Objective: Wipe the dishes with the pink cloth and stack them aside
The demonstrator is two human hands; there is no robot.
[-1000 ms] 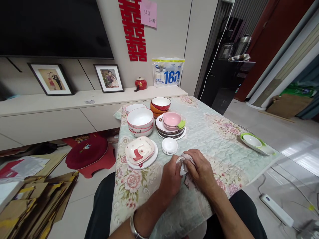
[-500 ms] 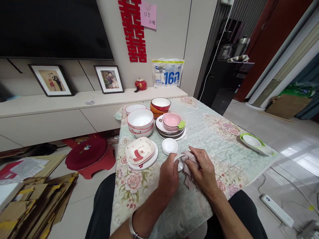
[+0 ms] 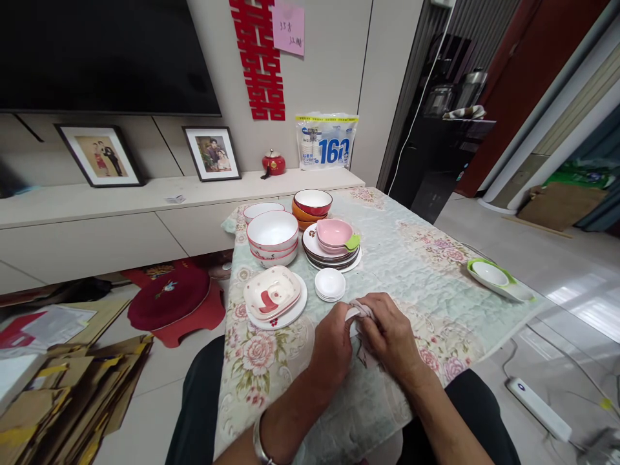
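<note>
Near the front of the table, my left hand (image 3: 332, 345) is closed on a small white dish (image 3: 353, 328), mostly hidden between my hands. Fingers of my right hand (image 3: 394, 336) are wrapped round a pinkish cloth (image 3: 364, 311), which covers part of the dish's rim. Just beyond my hands is a stack of small white dishes (image 3: 330, 284). To its left, rectangular patterned bowls (image 3: 272, 292) rest on a round white plate (image 3: 301, 303). Farther back, pink bowls (image 3: 335, 234) with a green handle sit on stacked plates (image 3: 314, 248).
White bowls (image 3: 272, 231) and red and orange bowls (image 3: 312, 203) stand at the back left of the flowered tablecloth (image 3: 378, 223). A green-edged dish (image 3: 501, 283) lies near the right edge. A red stool (image 3: 169, 297) is left of the table.
My right fingers have folded down over the cloth and dish, nearer my left hand. Less of the dish shows, and its rim has turned slightly.
</note>
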